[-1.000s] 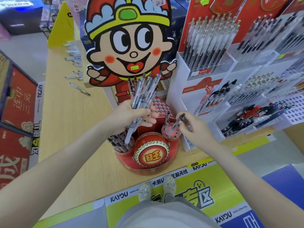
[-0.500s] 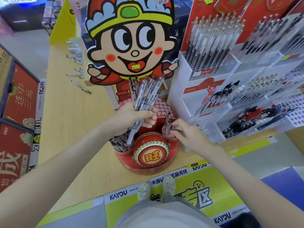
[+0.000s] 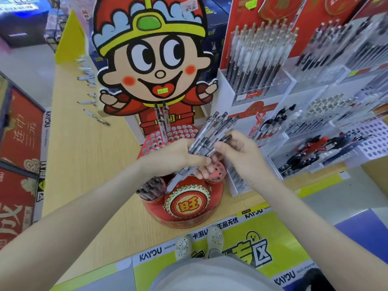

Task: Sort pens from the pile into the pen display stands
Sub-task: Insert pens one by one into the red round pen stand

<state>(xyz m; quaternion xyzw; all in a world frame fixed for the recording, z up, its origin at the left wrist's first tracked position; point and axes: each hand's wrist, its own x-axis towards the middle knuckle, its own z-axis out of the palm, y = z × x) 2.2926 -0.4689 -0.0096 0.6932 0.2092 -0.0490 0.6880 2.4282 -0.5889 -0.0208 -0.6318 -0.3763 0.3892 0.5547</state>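
Pens [image 3: 211,134] bunched in left hand [image 3: 178,158], held above red display stand [image 3: 155,213] — right hand [image 3: 237,152] pinches one. Step: drawing out a single pen — next, I judge, aim at an empty hole.

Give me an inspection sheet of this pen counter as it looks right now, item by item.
Surface: wooden counter, printed strip along its near edge.
Job's things: pen bundle fanned up and right; red round stand, two pens upright in its holed top, dark pens in its left cup.
Clutter: loose pens lying far left.
Grips: left hand grips the pen bundle; right hand pinches a single pen at the bundle.
Cables: nothing seen.
Surroundings: cartoon cutout behind the stand; white pen racks right; red boxes left.
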